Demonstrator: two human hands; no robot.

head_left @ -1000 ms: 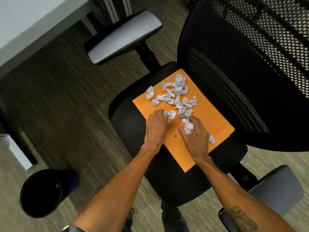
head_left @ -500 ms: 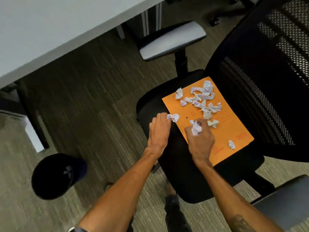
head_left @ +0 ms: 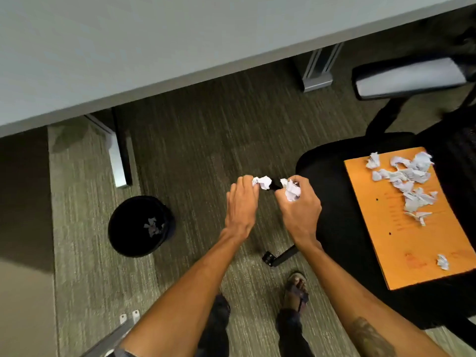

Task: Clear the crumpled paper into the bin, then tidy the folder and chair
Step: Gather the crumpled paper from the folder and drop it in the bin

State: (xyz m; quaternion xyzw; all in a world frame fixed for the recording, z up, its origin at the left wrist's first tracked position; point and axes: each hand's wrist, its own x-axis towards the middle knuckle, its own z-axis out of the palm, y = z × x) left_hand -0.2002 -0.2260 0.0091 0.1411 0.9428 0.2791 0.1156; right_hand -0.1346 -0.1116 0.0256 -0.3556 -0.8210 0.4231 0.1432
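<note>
My left hand [head_left: 240, 202] grips a crumpled paper ball [head_left: 262, 182] over the carpet, left of the chair. Beside it my right hand [head_left: 300, 210] is closed on another wad of crumpled paper [head_left: 292, 190]. An orange folder [head_left: 401, 240] lies on the black chair seat [head_left: 332, 202] at the right, with several crumpled paper pieces [head_left: 407, 179] heaped at its far end and one small piece [head_left: 442, 261] near its front corner. The round black bin [head_left: 140, 226] stands on the floor to the left of my hands, with some paper scraps inside.
A pale desk top [head_left: 154, 42] spans the top, its legs [head_left: 119, 155] standing behind the bin. A grey chair armrest [head_left: 409, 78] sticks out at upper right. A chair base leg [head_left: 279, 256] and my sandalled foot [head_left: 296, 289] are on the carpet below my hands.
Both hands lifted off the folder with paper and moved left, away from the chair toward the bin. The view swung left, bringing the bin closer to centre.
</note>
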